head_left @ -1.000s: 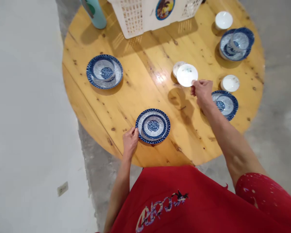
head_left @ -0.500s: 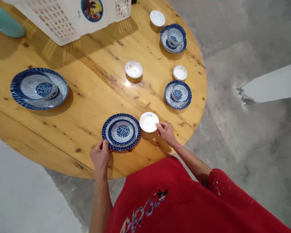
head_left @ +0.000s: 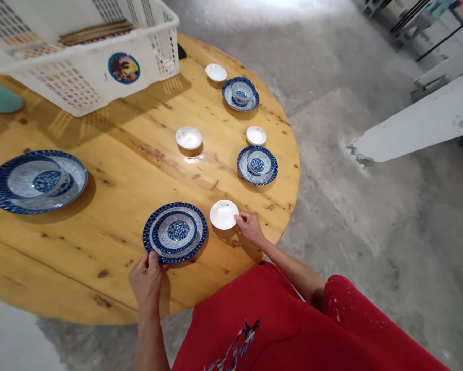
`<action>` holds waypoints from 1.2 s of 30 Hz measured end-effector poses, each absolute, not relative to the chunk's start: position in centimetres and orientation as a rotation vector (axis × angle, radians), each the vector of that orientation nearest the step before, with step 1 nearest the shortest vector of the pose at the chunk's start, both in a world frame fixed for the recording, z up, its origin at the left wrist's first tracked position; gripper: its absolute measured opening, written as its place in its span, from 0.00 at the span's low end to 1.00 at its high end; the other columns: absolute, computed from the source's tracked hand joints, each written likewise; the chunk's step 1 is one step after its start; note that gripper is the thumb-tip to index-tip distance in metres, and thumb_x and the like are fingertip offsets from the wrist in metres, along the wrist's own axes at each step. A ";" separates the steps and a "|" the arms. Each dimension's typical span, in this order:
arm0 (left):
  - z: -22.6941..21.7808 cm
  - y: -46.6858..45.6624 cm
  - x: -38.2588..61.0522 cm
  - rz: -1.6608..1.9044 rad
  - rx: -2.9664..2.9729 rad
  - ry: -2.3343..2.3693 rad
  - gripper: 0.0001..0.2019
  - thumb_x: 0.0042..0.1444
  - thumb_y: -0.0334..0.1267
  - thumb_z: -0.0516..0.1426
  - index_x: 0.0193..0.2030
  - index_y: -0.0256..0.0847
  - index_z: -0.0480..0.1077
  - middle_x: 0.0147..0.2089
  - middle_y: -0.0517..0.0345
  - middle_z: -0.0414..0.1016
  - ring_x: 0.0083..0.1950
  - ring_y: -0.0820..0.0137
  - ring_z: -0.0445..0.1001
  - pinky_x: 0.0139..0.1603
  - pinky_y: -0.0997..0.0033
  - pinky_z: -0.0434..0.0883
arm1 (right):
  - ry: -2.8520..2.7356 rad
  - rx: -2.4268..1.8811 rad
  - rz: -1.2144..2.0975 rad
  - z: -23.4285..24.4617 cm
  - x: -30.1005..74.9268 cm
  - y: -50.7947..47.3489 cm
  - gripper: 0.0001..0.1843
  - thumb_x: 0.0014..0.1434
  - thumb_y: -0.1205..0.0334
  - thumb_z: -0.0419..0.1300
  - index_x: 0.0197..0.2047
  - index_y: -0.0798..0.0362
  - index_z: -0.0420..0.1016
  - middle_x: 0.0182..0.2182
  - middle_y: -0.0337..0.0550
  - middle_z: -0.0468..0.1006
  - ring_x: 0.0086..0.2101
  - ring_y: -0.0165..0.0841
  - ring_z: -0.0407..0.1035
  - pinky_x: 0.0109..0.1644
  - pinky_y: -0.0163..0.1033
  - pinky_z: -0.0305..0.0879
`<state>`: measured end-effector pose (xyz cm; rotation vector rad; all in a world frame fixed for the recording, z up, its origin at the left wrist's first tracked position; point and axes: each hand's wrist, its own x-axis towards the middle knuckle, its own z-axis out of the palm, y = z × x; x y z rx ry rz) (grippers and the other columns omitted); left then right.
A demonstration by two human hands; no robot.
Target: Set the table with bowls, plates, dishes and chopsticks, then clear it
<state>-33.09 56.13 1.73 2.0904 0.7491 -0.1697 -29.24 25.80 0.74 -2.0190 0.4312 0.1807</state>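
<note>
The left hand (head_left: 146, 278) pinched the near-left rim of a blue-and-white plate (head_left: 150, 225), which bore a smaller dish (head_left: 177, 230). Well apart from it, the right hand (head_left: 251, 229) gripped the edge of a white saucer (head_left: 223, 215), just beside the plate's right side. Beyond, on the wooden surface (head_left: 126, 281), stood a white bowl (head_left: 188, 138) and a basket (head_left: 86, 87).

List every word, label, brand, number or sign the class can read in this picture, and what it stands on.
Red shirt: lettering cut off by the picture's bottom edge; not readable.
White basket: round sticker with a palm tree; no legible words.
No other readable text.
</note>
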 end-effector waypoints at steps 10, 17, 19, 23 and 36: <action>1.7 55.4 -34.0 -0.092 2.098 0.689 0.16 0.57 0.43 0.52 0.20 0.43 0.61 0.18 0.62 0.66 0.22 0.71 0.68 0.23 0.75 0.62 | 0.436 -1.969 0.199 1.2 -29.9 24.7 0.21 0.56 0.45 0.54 0.19 0.50 0.59 0.14 0.35 0.64 0.17 0.29 0.60 0.21 0.35 0.54; 1.6 55.1 -34.1 -0.041 2.029 0.721 0.15 0.57 0.43 0.51 0.21 0.43 0.58 0.19 0.63 0.63 0.20 0.73 0.64 0.23 0.76 0.62 | 0.405 -1.926 0.197 1.2 -29.6 25.0 0.21 0.57 0.48 0.56 0.19 0.50 0.62 0.14 0.36 0.65 0.17 0.29 0.61 0.22 0.35 0.57; 1.3 55.1 -34.2 -0.035 2.019 0.725 0.16 0.57 0.44 0.51 0.20 0.42 0.58 0.19 0.64 0.62 0.20 0.74 0.65 0.23 0.76 0.62 | 0.401 -1.916 0.196 1.1 -29.3 25.3 0.20 0.57 0.48 0.56 0.20 0.50 0.63 0.15 0.36 0.66 0.17 0.29 0.61 0.22 0.35 0.57; 0.8 55.2 -34.4 -0.046 1.924 0.755 0.17 0.57 0.47 0.53 0.22 0.42 0.60 0.20 0.64 0.63 0.22 0.73 0.69 0.23 0.76 0.64 | 0.405 -1.895 0.203 0.8 -28.5 26.0 0.20 0.56 0.47 0.57 0.21 0.50 0.63 0.15 0.36 0.66 0.17 0.29 0.61 0.21 0.35 0.58; 0.6 55.5 -34.3 -0.040 1.919 0.726 0.16 0.58 0.45 0.53 0.21 0.41 0.61 0.19 0.64 0.65 0.22 0.71 0.72 0.22 0.76 0.64 | 0.404 -1.867 0.168 -0.4 -27.4 26.8 0.19 0.56 0.48 0.58 0.21 0.51 0.64 0.15 0.35 0.66 0.16 0.28 0.61 0.19 0.34 0.57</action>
